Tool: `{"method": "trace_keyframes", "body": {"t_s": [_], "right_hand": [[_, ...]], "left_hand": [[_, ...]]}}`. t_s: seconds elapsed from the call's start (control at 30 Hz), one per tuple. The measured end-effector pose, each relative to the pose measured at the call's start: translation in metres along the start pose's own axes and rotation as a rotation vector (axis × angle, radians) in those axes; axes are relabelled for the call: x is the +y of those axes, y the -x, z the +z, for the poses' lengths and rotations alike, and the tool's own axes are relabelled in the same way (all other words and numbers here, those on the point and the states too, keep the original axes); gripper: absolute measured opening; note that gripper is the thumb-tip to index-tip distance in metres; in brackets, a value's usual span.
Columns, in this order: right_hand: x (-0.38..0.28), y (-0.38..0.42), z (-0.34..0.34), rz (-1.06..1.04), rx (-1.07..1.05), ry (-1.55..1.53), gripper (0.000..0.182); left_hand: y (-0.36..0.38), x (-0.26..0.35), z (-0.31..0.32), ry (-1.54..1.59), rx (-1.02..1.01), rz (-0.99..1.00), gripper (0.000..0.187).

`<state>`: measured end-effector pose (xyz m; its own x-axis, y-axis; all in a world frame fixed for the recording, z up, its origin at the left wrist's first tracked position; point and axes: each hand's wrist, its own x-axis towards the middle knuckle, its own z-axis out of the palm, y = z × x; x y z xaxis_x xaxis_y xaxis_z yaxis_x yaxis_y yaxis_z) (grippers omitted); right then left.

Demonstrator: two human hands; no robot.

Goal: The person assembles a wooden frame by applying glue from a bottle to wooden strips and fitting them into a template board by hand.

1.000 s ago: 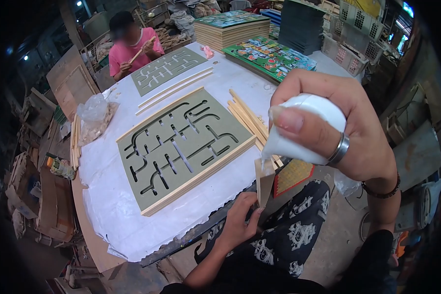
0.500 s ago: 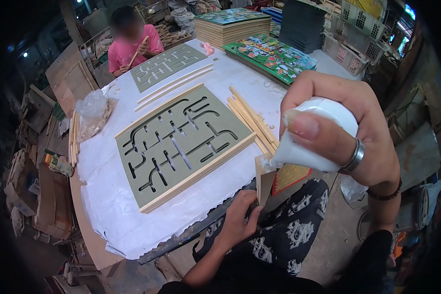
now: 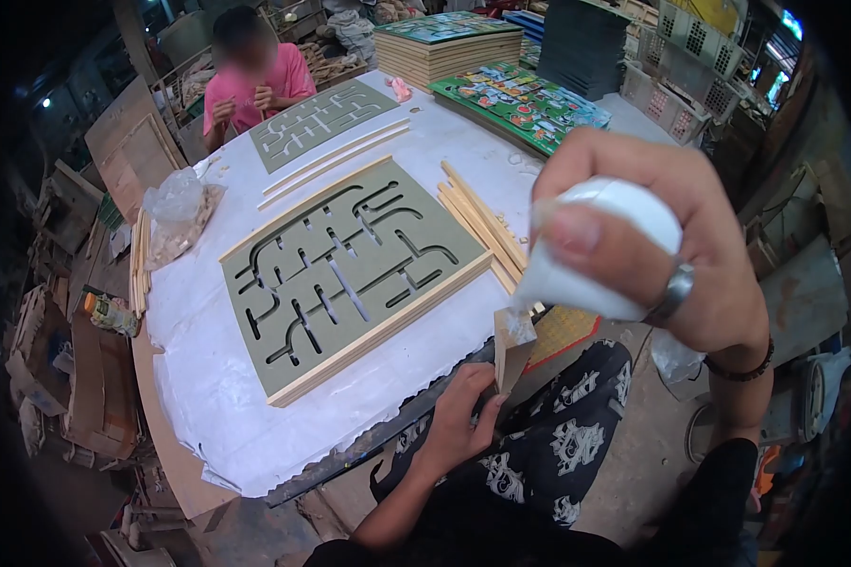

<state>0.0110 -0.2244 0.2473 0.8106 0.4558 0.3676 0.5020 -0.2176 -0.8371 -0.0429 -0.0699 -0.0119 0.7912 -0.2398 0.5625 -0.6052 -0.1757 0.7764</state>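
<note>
My right hand [image 3: 633, 236], slightly blurred, is wrapped round a white glue bottle [image 3: 577, 274], its nozzle pointing down and left. Just below the nozzle, a short wooden piece [image 3: 512, 350] stands on end with white glue on its top. The fingers of my left hand [image 3: 463, 416] pinch the lower part of that piece at the table's edge. A grey-green board with cut slots [image 3: 350, 269] lies left of both hands, with light wooden strips [image 3: 383, 333] along its near edge. Loose wooden sticks [image 3: 477, 222] lie beside its right side.
Across the table [image 3: 194, 378] sits a person in pink [image 3: 288, 71] by a second slotted board [image 3: 317, 123]. Thin strips [image 3: 336, 163] lie between the boards. Stacked boards [image 3: 449, 52], colourful printed panels [image 3: 525, 104] and crates [image 3: 671, 94] stand behind. A plastic bag [image 3: 175, 208] is at left.
The bottle has lifted slightly off the wooden piece, whose glued end now shows more. Across the table, the person's hands have moved and the stick they held is less visible.
</note>
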Motion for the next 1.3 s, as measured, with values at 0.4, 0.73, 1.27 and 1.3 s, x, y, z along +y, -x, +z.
{"method": "trace_keyframes", "body": {"t_s": [0.4,0.73,1.27,1.3], "right_hand": [[-0.007,0.001,0.002,0.099,-0.020,-0.034,0.034],[0.006,-0.001,-0.007,0.055,-0.001,0.007,0.032],[0.029,0.007,-0.006,0.012,-0.033,-0.046,0.026],[0.029,0.008,-0.010,0.028,-0.018,-0.038,0.025]], "left_hand": [[0.002,-0.005,-0.001,0.027,0.012,-0.015,0.033],[0.004,-0.005,0.000,0.008,0.020,-0.037,0.033],[0.006,-0.007,0.006,0.002,-0.001,-0.056,0.031],[0.005,-0.003,0.004,-0.001,0.009,-0.059,0.030]]}}
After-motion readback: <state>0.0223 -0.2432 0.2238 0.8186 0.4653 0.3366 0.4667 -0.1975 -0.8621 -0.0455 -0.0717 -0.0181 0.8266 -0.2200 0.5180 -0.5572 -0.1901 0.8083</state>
